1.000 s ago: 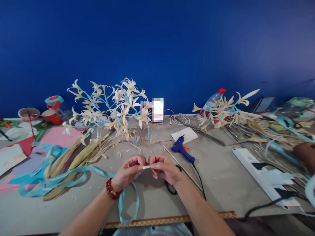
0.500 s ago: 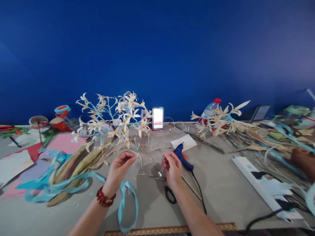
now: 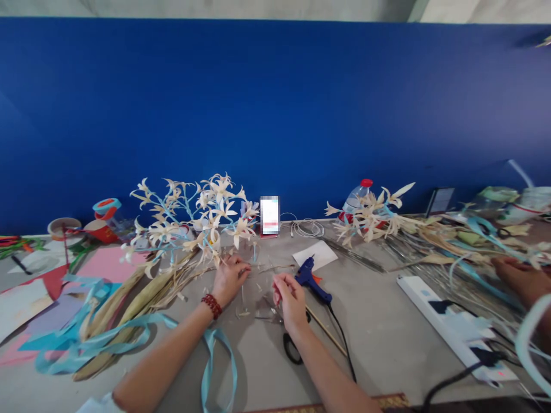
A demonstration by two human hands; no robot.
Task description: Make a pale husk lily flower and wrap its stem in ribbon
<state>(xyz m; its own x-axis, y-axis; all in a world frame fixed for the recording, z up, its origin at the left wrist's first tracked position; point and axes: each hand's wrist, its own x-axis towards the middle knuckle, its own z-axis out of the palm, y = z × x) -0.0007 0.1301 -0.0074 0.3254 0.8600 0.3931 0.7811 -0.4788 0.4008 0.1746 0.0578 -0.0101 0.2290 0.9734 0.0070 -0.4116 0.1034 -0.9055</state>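
Note:
My left hand (image 3: 228, 277), with a red bead bracelet on the wrist, reaches forward to the thin dry stems at the foot of a cream husk flower branch (image 3: 196, 215); its fingers are curled on a stem. My right hand (image 3: 289, 295) hovers over the grey table (image 3: 379, 321) with fingers pinched; what it holds is too small to name. Black-handled scissors (image 3: 284, 335) lie just under that hand. A blue glue gun (image 3: 314, 278) lies right beside it, next to a thin wooden stick (image 3: 325, 332).
Light blue ribbon (image 3: 107, 338) and long dry husks (image 3: 129, 298) spread at the left over coloured paper (image 3: 107, 264). A white power strip (image 3: 447, 324) with black cords lies at the right. Another person's hand (image 3: 514, 275) works among husks far right. A second flower branch (image 3: 374, 215) and a bottle (image 3: 355, 198) stand behind.
My hands parted from pinching a small pale strip together. The left reached forward to the stems by the flower branch; the right moved a little forward. The camera tilted up.

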